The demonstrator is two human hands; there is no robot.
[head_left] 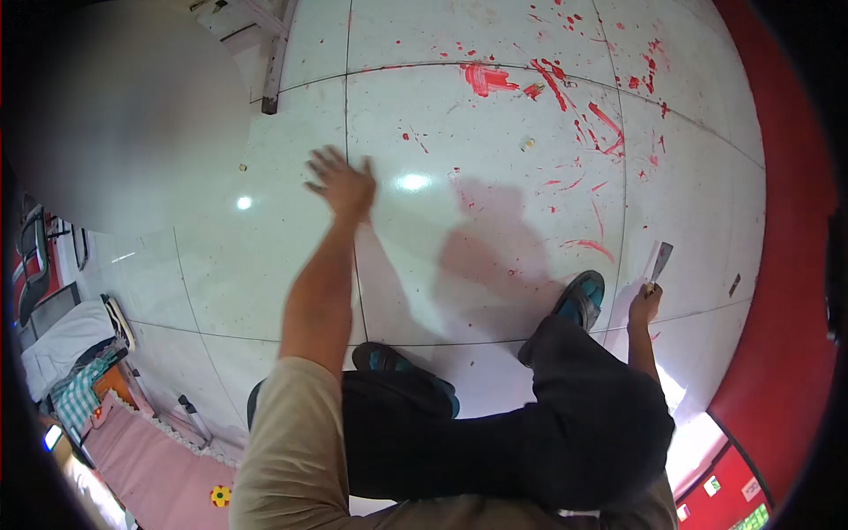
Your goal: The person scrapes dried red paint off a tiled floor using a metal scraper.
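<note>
My left hand is stretched out over the pale tiled floor, fingers spread, with nothing in it. Low on the right, my right hand is closed around the handle of a scraper, whose flat blade points away from me. Red paint smears and drops mark the tiles ahead, thickest toward the upper right. Curved red streaks lie between my right foot and the scraper's side of the floor.
My sandalled feet are on the tiles. A red wall runs along the right. A metal leg stands at the top. To the left are a chair, folded cloths and a pink padded seat. Small debris lies about.
</note>
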